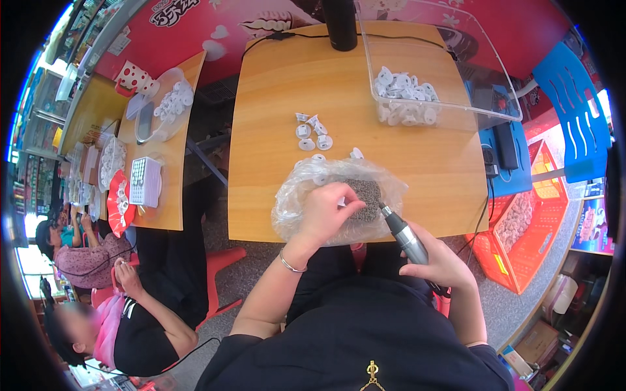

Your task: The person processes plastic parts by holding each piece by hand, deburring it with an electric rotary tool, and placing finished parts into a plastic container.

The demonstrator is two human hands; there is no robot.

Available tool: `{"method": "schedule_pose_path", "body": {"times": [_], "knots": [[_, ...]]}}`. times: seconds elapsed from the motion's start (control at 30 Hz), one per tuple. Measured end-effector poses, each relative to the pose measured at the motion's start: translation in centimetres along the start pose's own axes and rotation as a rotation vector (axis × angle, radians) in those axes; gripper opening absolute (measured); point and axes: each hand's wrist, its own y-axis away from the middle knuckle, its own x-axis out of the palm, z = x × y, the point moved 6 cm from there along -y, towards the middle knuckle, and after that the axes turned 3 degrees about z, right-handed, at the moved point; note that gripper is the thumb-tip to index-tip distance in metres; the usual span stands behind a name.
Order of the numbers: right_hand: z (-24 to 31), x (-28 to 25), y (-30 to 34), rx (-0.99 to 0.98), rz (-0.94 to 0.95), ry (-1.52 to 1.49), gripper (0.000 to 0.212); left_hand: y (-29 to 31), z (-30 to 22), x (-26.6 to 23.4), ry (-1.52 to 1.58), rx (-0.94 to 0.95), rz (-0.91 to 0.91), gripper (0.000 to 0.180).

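My left hand reaches into a crumpled clear plastic bag lying at the near edge of the wooden table. Its fingers are pinched over a heap of small dark screws inside the bag. My right hand grips a grey electric screwdriver, tip pointing up-left toward the bag. Several small white plastic parts lie loose on the table just beyond the bag. A clear plastic bin at the far right holds many more white parts.
A black cylinder with a cable stands at the table's far edge. An orange crate of parts sits on the floor to the right, a blue chair beyond it. Two people work at another table on the left.
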Motion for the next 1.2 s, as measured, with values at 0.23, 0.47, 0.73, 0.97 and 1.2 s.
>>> {"method": "schedule_pose_path", "body": {"times": [0.23, 0.47, 0.73, 0.97, 1.2], "knots": [[0.9, 0.8, -0.2, -0.048, 0.018, -0.026, 0.088, 0.7, 2.0, 0.7, 1.157, -0.338, 0.018, 0.013], [2.4, 1.2, -0.2, -0.034, 0.072, -0.037, 0.089, 1.1, 3.4, 1.6, 1.478, -0.337, 0.027, 0.018], [3.5, 1.4, 0.0, -0.057, 0.089, -0.047, 0.087, 0.9, 3.3, 2.5, 1.608, -0.349, 0.190, 0.018], [2.9, 1.7, -0.1, -0.074, 0.083, -0.011, 0.090, 1.0, 3.1, 2.7, 1.615, -0.360, 0.235, 0.021], [2.6, 1.4, 0.0, -0.013, 0.076, -0.049, 0.087, 0.8, 3.9, 2.9, 1.571, -0.468, 0.232, 0.018]]}}
